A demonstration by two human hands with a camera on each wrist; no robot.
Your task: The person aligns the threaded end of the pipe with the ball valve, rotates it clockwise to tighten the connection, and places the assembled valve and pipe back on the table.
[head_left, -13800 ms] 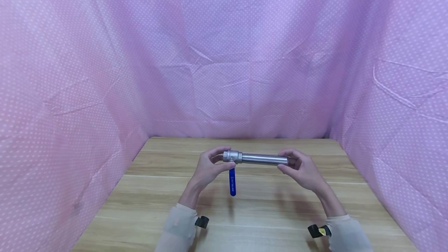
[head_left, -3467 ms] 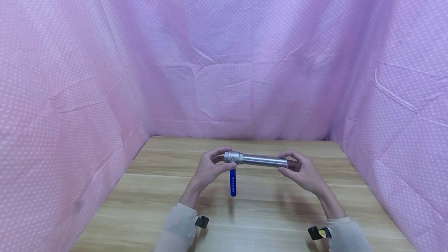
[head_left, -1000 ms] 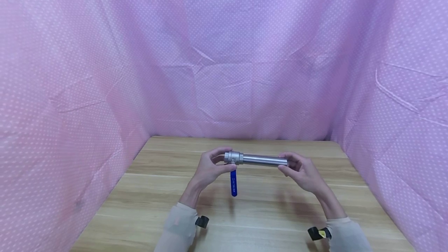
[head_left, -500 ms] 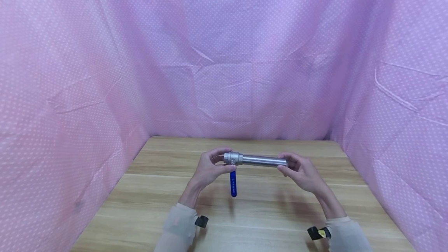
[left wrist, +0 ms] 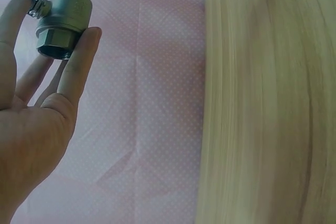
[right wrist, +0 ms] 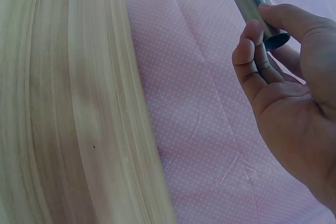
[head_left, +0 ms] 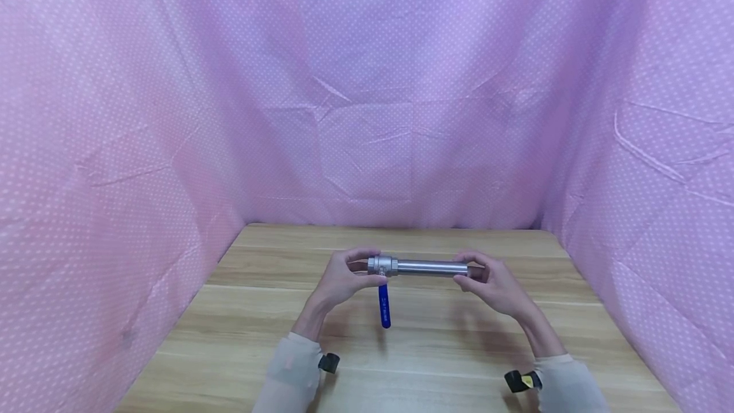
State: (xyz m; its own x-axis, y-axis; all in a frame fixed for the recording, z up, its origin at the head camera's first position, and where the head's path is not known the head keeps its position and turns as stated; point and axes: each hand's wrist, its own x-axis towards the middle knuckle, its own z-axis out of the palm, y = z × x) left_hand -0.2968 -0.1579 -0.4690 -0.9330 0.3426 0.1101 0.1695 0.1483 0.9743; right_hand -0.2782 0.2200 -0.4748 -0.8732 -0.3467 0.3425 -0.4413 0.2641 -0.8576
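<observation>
A silver ball valve (head_left: pixel 382 264) with a blue lever handle (head_left: pixel 385 306) is joined to a steel pipe (head_left: pixel 432 268). Together they are held roughly level above the table. My left hand (head_left: pixel 341 280) grips the valve, thumb near the base of the lever and fingers behind the body. In the left wrist view the valve's open hex end (left wrist: pixel 56 44) faces the palm. At the other end, my right hand (head_left: pixel 496 282) pinches the pipe between thumb and fingers. The right wrist view shows the pipe's hollow end (right wrist: pixel 276 41) between those fingers. The lever points toward me.
Below the hands spreads a wood-grain table (head_left: pixel 424 362). Pink dotted cloth (head_left: pixel 367 145) hangs at the back and on both sides. Black wrist devices (head_left: pixel 329 363) sit at the sleeves.
Over the last half second the valve and pipe have dropped slightly toward me and become more level. Both hands keep their holds; the lever still points toward me.
</observation>
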